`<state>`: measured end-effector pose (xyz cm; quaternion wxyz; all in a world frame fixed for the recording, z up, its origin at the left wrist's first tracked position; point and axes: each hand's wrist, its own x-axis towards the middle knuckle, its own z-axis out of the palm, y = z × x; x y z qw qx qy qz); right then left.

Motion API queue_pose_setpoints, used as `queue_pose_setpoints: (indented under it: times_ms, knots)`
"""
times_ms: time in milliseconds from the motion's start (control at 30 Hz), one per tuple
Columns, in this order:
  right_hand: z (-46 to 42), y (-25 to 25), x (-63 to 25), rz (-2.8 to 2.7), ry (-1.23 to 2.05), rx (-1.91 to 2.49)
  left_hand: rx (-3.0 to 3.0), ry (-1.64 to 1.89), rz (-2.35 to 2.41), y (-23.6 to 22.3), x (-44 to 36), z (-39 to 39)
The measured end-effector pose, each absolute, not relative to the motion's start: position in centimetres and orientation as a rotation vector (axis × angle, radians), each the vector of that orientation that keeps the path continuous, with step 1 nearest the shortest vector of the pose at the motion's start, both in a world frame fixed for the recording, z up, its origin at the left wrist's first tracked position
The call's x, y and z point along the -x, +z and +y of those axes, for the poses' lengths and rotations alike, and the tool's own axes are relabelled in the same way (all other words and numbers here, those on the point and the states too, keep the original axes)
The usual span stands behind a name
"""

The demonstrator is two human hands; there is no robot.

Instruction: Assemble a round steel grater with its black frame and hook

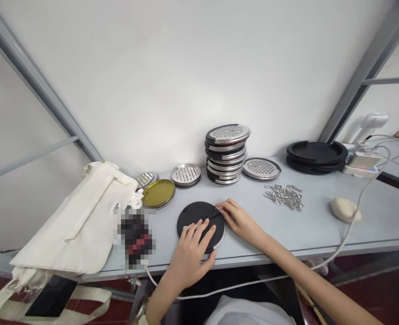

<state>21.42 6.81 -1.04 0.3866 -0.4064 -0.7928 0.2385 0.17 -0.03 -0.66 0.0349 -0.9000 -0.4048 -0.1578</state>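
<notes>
Since the left hand point(191, 253) lies open and flat on the round black disc point(192, 215), and the right hand point(238, 221) has its fingertips point(220, 206) at the far edge, I can't tell whether that grip truly pinches. I judge the disc light and stiff, its smooth face perhaps slippery, so I'd take it by the steel rim point(223, 237). It sits near the front of the desk point(308, 225), with a stack of steel graters point(225, 153) and loose metal hooks point(283, 197) beyond. I can read no brand or label.
</notes>
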Motion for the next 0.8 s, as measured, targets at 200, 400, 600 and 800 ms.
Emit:
queue_pose_setpoints:
  times_ms: [200, 400, 600, 800]
  knots:
    - [6.63, -0.86, -21.50, -2.019, 0.638, 1.057, 2.768, -0.475, -1.245, -0.76, -0.15, 0.01]
    - [6.66, -0.84, -21.60, -1.997, 0.691, 1.086, 2.760, -0.503, -1.229, -0.72, -0.12, 0.02]
    - [6.76, -0.68, -21.53, -1.980, 0.756, 1.090, 2.730, -0.526, -1.206, -0.74, -0.17, 0.05]
    - [6.73, -0.59, -21.53, -1.997, 0.770, 1.081, 2.757, -0.513, -1.234, -0.76, -0.17, 0.03]
